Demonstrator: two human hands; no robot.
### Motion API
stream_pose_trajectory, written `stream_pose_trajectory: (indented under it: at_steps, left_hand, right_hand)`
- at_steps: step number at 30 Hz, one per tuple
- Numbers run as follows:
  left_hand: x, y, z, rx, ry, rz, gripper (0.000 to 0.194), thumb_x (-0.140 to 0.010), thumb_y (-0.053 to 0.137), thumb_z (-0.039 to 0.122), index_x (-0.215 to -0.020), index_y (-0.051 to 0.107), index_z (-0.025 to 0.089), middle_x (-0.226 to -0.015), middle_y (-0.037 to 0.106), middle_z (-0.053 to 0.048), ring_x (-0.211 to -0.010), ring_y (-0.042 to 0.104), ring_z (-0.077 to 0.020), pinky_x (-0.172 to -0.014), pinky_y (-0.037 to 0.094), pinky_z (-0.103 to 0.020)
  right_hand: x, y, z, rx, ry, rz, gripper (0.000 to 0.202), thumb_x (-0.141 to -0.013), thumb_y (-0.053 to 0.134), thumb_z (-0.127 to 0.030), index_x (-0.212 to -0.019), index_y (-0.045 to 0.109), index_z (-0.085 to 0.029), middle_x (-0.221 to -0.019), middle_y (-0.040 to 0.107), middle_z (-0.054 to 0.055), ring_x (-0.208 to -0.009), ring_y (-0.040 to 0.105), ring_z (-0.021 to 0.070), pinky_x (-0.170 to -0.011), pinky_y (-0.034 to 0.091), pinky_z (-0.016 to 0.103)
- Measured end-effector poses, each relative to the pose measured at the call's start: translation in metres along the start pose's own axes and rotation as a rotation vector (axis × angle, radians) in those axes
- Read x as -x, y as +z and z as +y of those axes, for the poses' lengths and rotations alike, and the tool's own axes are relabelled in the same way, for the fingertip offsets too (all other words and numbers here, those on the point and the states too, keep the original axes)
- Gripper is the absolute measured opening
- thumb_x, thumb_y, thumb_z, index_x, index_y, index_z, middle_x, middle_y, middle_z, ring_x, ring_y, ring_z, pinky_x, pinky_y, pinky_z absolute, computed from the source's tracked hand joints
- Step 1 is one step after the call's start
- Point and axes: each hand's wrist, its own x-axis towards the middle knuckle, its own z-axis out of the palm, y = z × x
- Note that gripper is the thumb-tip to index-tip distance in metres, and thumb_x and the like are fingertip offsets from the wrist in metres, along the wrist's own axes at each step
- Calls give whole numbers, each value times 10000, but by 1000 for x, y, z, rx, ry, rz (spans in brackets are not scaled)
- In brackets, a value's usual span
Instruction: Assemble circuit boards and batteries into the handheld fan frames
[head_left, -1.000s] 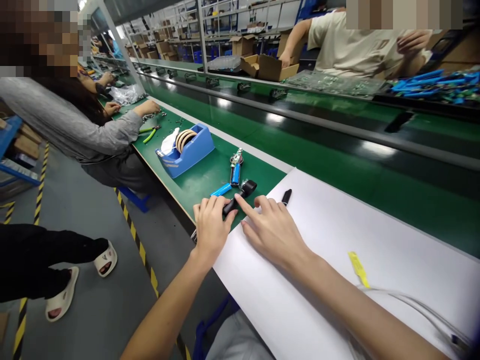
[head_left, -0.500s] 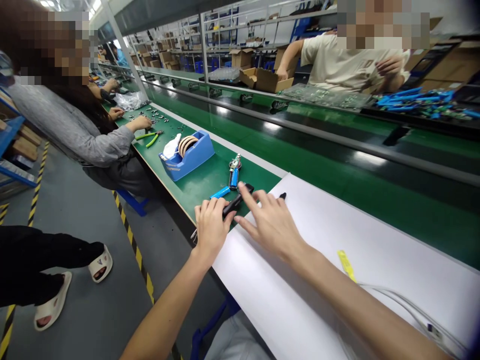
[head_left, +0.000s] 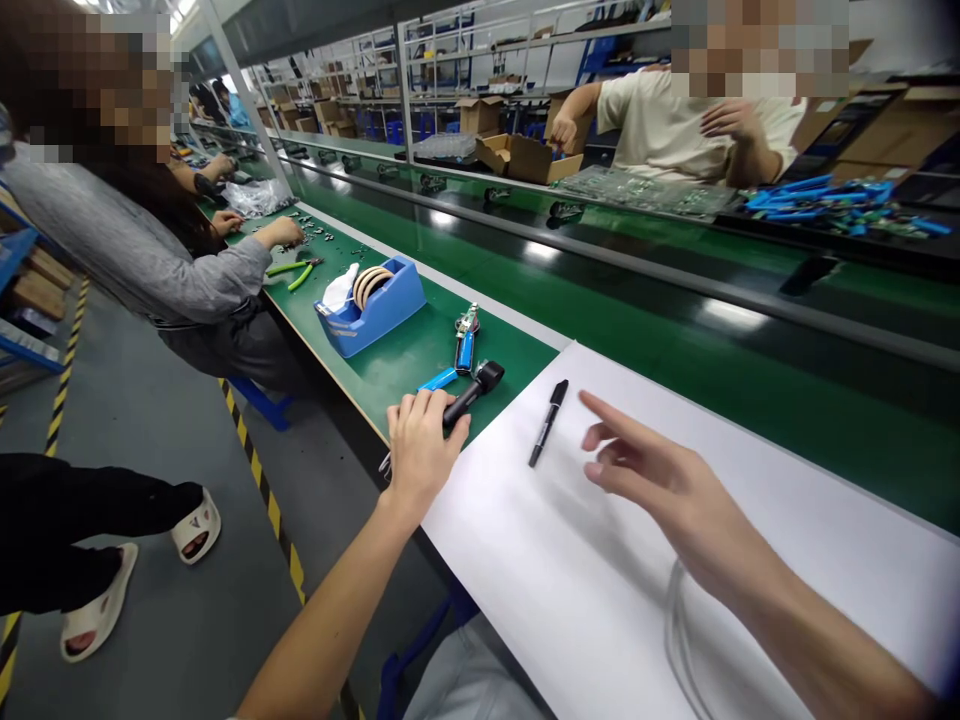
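My left hand [head_left: 424,445] is closed round the lower end of a black handheld device [head_left: 474,393] at the near edge of the green table. Over the white sheet [head_left: 757,480], my right hand [head_left: 645,460] is raised with its index finger stretched out and the other fingers curled, holding nothing. A black marker [head_left: 548,423] lies on the sheet to the left of that hand. Beyond the device are a blue cylindrical cell [head_left: 438,380] and an opened unit [head_left: 466,340] with a blue cell and a circuit board.
A blue tape dispenser [head_left: 382,308] stands on the green table, with green-handled pliers [head_left: 292,270] farther left. A person in grey sleeves works at the left. Across the belt, another person reaches into a cardboard box [head_left: 525,160]. A grey cable [head_left: 679,640] lies near my right forearm.
My right hand has moved right, away from the black device, uncovering its round head and the marker. My left hand still holds the device. The yellow tag is now hidden behind my right arm.
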Motion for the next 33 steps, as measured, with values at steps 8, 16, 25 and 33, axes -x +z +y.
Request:
stream_pose_trajectory:
  at_steps: [8,16,25,33]
  left_hand:
    - [0,-2,0,9,14,-24,99,-947,569,316,-992,605,235,-1009,694,-38,-960,577,-255,-816,369,-395]
    - [1,-1,-2,37,24,-16,103,-953,585,328,-991,610,235,-1017,699,-22,-958,580,-229,-823,376,-383]
    - [-1,-2,-2,10,31,-48,129,-969,560,352,-979,613,235,-993,692,-33,-942,575,-235,-793,365,-376]
    - [-1,-4,-2,33,36,-34,90,-944,601,314,-989,609,236,-1017,694,-22,-956,577,-238,-802,368,-376]
  right_hand:
    - [-43,55,-8,-22,-194,-279,719,-812,455,-215,-1527,380,-231,-1357,587,103,-904,585,227,-788,521,409]
    - [-56,82,17,892,-722,-97,708,-777,425,-41,-1483,374,-76,-1413,562,127,-1191,531,286,-859,467,417]
    - [-55,87,9,1063,-786,-113,616,-819,408,-29,-1433,435,-40,-1382,588,150,-1114,575,299,-828,444,426]
    - [-58,76,-3,767,-641,-146,732,-860,375,-61,-1567,199,-130,-1517,455,117,-1417,394,270,-1069,439,458]
